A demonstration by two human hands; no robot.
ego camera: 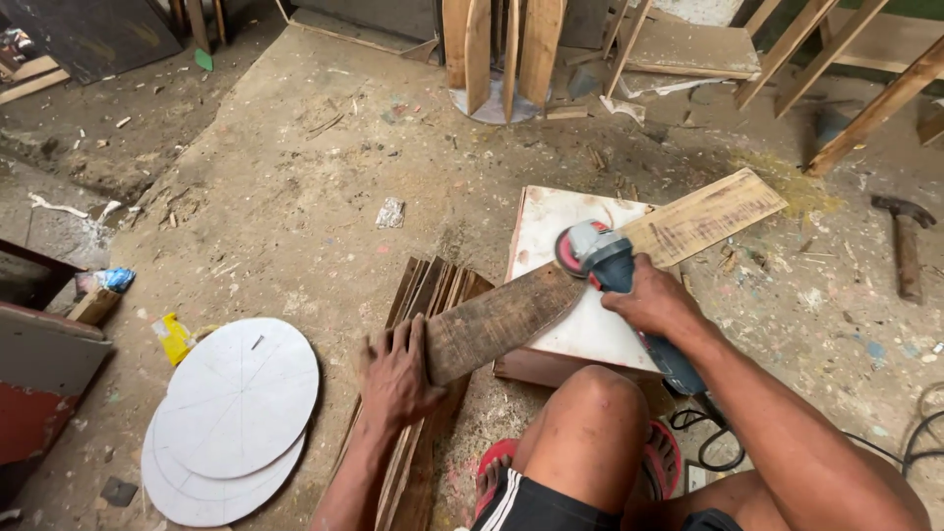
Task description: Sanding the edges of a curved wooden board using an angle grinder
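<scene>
A long wooden plank [511, 315] lies slanted across a white-topped box [580, 334], its far end pale and its near end dark. My left hand [398, 374] presses down on the dark near end. My right hand [654, 300] grips a blue angle grinder [610, 261], whose red disc [568, 251] rests on the plank near the middle. My bent knee [585, 423] sits below the box, with a red sandal on my foot [497, 467].
A stack of dark wooden slats [423, 295] lies under my left hand. Two white round boards [231, 413] lie at the lower left. A hammer [905, 246] lies at the right. The grinder's black cord [718, 442] coils by my leg. Upright planks [501, 49] stand at the back.
</scene>
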